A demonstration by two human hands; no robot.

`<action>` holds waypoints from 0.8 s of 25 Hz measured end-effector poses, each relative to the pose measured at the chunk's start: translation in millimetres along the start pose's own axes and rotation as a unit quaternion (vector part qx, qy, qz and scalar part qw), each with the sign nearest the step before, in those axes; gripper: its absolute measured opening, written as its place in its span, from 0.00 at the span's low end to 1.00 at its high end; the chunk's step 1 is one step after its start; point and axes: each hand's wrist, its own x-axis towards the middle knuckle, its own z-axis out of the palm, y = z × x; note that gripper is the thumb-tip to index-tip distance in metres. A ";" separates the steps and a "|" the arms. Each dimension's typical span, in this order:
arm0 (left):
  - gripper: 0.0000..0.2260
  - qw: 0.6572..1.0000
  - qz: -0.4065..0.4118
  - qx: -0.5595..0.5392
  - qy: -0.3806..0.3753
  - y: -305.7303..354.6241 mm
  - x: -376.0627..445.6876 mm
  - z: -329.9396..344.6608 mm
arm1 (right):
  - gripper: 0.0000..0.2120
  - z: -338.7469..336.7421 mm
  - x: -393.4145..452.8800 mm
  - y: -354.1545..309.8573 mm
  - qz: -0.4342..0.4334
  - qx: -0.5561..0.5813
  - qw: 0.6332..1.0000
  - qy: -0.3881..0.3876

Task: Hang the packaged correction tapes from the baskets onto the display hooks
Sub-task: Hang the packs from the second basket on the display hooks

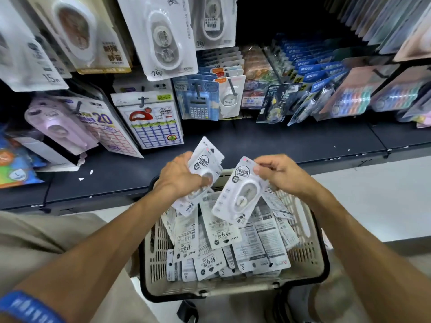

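Here, a display rack (210, 54) fills the upper half of the view, hung with carded stationery on hooks, among them a large white correction-tape card (161, 36) at top centre, a lilac tape dispenser pack (63, 127) at left and a calculator pack (198, 103) near the middle. A dark shelf (268, 141) runs below the hanging goods. In front of it, a beige plastic basket (305, 259) with a black rim sits between the person's forearms and holds a loose heap of packaged correction tapes (224, 248), most lying face down. Left hand (184, 176): fingers curled round a small stack of tape packs (205, 162), held tilted above the far edge of the basket. Right hand (279, 173): thumb and fingertips pinch the upper corner of a single tape pack (240, 194), which hangs at a slant, printed face toward the camera, just beside the stack and over the heap. A blue band (28, 308) shows at the lower left corner.
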 end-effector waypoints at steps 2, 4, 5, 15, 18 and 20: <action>0.15 0.989 -0.007 -0.125 -0.077 4.9 -0.3 6.3 | 0.07 8.1 1.8 -21.0 0.001 0.052 0.998 -0.024; 0.15 0.931 -0.060 -0.297 -0.204 10.8 -6.7 11.2 | 0.06 29.7 5.2 -29.4 0.004 0.031 0.999 0.013; 0.21 0.899 -0.079 -0.347 -0.255 10.8 -9.8 11.8 | 0.06 41.6 5.8 -31.7 0.006 0.014 0.999 0.050; 0.27 0.971 -0.075 -0.208 -0.091 -5.1 -2.3 -4.2 | 0.52 87.9 -76.2 95.2 0.031 -0.466 0.812 -0.349; 0.27 0.972 -0.072 -0.207 -0.087 -4.8 -3.0 -2.1 | 0.40 92.9 -79.7 110.7 -0.013 -0.439 0.825 -0.354; 0.27 0.973 -0.068 -0.203 -0.086 -2.9 -4.1 -1.4 | 0.46 85.9 -80.6 117.4 -0.033 -0.479 0.813 -0.329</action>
